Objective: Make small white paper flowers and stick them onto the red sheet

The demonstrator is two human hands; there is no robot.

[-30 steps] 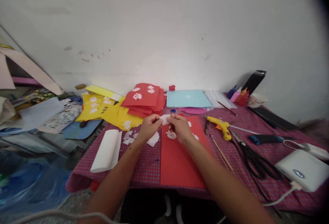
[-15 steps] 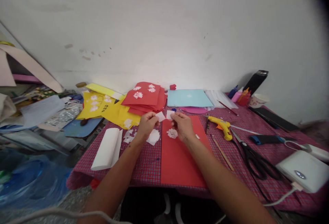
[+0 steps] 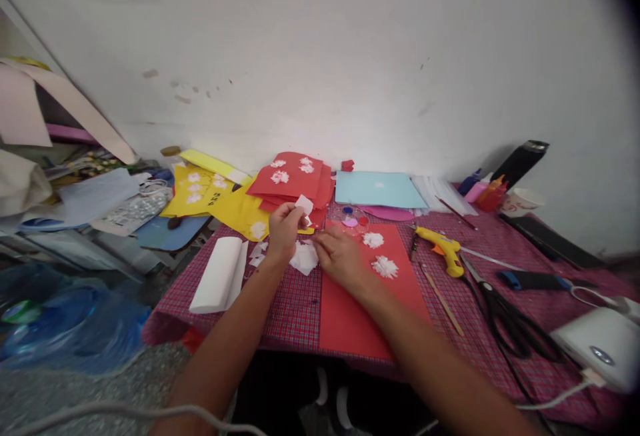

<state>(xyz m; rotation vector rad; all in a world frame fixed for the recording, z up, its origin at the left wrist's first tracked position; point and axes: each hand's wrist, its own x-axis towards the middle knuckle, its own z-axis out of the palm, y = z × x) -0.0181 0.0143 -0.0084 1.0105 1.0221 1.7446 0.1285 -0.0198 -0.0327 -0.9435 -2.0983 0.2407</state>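
Note:
My left hand (image 3: 283, 229) pinches a small white paper piece (image 3: 305, 204) upright between thumb and fingers, over the table's middle. To its right, my right hand (image 3: 340, 257) is closed with its fingertips at the edge of a pile of white paper squares (image 3: 303, 259); what it holds, if anything, is hidden. Beneath the right hand and forearm lies a red sheet (image 3: 355, 319). On that sheet sit two white crumpled paper flowers, one nearer the back (image 3: 373, 241) and one farther forward (image 3: 385, 267). Small white scraps (image 3: 258, 253) lie left of the pile.
A white paper roll (image 3: 217, 276) lies left. Behind are yellow sheets (image 3: 240, 213), red flowered cards (image 3: 287, 183) and a light blue sheet (image 3: 373, 191). On the right are a yellow glue gun (image 3: 443, 246), black scissors (image 3: 500, 309), a wooden stick (image 3: 443, 299) and a white box (image 3: 595, 346).
My hands have moved apart. The right has come down toward the white pile, and the paper piece between its fingers no longer shows. The left still holds its piece. The camera view has shifted.

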